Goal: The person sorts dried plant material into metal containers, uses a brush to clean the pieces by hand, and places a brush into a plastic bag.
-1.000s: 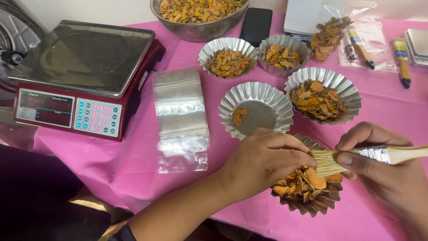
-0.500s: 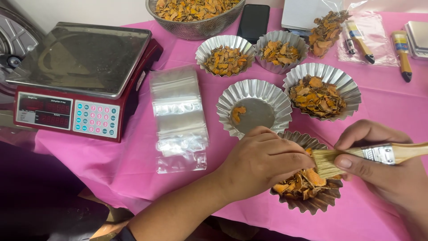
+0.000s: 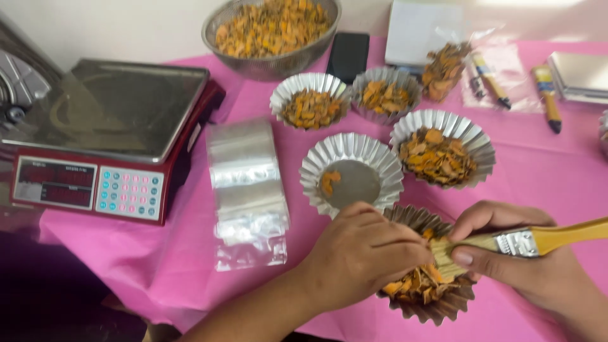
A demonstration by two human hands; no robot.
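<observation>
Brush (image 3: 506,244) level, bristles pointing left

My paintbrush (image 3: 506,244) lies almost level in my right hand (image 3: 525,263), yellow wooden handle pointing right, silver metal band in the middle, pale bristles pointing left. The bristles touch the orange-brown dried slices (image 3: 421,282) heaped in the fluted foil cup (image 3: 437,307). That cup sits just in front of the nearly empty foil cup (image 3: 351,174), dark and crinkled at its rim, upright. My left hand (image 3: 364,256) curls over its left side, fingers (image 3: 405,250) bent down onto the slices.
</observation>
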